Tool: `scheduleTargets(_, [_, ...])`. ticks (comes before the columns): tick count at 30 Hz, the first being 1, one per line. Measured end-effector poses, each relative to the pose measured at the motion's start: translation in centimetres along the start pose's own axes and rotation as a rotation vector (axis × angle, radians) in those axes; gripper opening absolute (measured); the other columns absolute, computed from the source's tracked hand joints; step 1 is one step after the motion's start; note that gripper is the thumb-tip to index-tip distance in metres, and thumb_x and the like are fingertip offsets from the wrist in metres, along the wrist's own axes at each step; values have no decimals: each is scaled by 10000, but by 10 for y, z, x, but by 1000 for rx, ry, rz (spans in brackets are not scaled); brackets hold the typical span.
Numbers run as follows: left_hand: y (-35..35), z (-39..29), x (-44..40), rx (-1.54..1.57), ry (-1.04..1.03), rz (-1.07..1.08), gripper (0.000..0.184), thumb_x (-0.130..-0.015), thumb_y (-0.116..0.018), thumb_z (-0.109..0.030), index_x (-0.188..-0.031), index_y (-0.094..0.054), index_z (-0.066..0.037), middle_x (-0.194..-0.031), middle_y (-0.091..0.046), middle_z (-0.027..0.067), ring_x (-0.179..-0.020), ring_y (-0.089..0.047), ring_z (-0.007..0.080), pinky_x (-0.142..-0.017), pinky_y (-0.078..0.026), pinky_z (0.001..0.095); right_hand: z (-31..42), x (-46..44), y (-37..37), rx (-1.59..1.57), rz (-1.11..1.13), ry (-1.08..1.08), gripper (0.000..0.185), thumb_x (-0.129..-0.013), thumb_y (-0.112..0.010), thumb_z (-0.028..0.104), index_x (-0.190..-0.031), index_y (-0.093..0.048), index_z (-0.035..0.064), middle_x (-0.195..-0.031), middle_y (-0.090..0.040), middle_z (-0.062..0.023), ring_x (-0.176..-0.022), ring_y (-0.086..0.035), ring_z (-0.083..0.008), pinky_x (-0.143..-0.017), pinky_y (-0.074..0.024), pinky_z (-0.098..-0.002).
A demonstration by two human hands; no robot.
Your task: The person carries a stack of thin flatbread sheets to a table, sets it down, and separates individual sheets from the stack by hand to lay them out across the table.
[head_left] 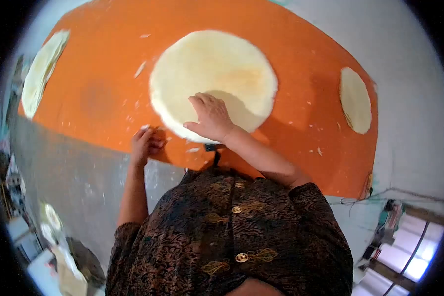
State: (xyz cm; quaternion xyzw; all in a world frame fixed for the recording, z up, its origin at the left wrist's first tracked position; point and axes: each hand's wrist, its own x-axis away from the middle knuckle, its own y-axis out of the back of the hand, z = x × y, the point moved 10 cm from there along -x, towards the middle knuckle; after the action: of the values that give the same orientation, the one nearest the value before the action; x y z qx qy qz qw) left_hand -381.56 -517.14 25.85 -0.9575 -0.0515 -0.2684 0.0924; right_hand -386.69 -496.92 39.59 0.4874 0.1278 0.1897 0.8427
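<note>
A large round sheet of pale flatbread (pixel 207 64) lies flat on the orange tabletop (pixel 301 123), with a light brown patch on its right side. My right hand (pixel 212 118) rests palm down on the lower part of this flatbread, its thumb held apart from the fingers. Near the table's front edge, to the left of the flatbread, is my left hand (pixel 147 142). Its fingers are loosely bent and somewhat apart, and I see nothing held in them.
Stacks of thin flatbread lie at the far left (pixel 45 74) and far right (pixel 356 101) of the table. Small pale scraps (pixel 140 69) are scattered over the orange surface. A black strap (pixel 216 157) hangs by the front edge. Cables (pixel 380 193) run near the right corner.
</note>
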Motion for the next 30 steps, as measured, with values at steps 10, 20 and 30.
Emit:
scheduleTargets(10, [2,7,-1,21,60,108,147,-858,-457,-190,-830,-474,-47,-665,-586,94,-513,-579,141,-406,-448,216,29,-10,-61,266,105,-143,632,-678,-619,174,-1221,-319,54,-1241,-289,-207,-1175,-286,-340,-869,-281,-496])
scheduleTargets(20, [-1,10,-1,32,115,174,143,-867,-452,-188,-829,-469,-52,-663,-585,91,-521,-585,142,-412,-457,221,39,-18,-60,409,95,-133,561,-726,-590,182,-1204,-340,27,-1239,-327,-199,-1141,-345,-317,-818,-382,-473])
scheduleTargets(30, [-1,10,-2,72,88,204,129,-871,-445,-165,-836,-465,-42,-655,-573,91,-509,-583,147,-390,-451,225,28,-26,-48,339,-27,-204,380,-746,-509,153,-1098,-477,14,-1003,-545,-180,-937,-524,-306,-750,-449,-395])
